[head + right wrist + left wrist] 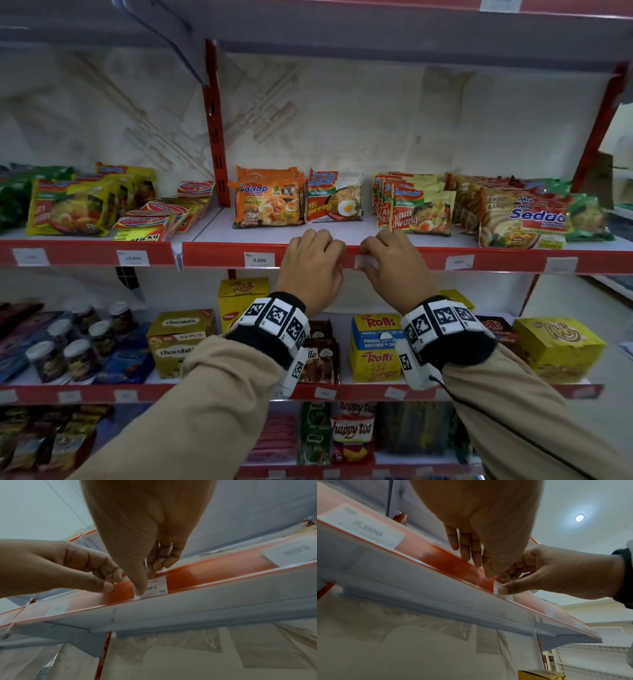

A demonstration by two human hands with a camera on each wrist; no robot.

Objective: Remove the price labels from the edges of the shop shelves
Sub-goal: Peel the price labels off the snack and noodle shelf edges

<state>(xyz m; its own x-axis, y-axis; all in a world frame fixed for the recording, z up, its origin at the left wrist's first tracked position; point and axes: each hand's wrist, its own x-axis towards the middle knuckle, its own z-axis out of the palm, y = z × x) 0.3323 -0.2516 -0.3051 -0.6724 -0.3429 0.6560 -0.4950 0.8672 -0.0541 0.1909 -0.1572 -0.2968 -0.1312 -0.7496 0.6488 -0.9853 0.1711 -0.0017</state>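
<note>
A small white price label sits in the red edge rail of the noodle shelf, between my two hands. My right hand pinches it: the thumb presses its lower corner and the fingers curl behind the rail's top. In the right wrist view the label reads "Rp 5.00". My left hand grips the rail just left of it, fingers over the top edge and thumb against the front. In the left wrist view the label shows only as a sliver under the right thumb.
More labels sit along the same rail: a "5.000" one to the left of my hands and pale ones to the right. Instant noodle packs stand just behind my fingers. Boxed snacks fill the shelf below, whose rail also carries labels.
</note>
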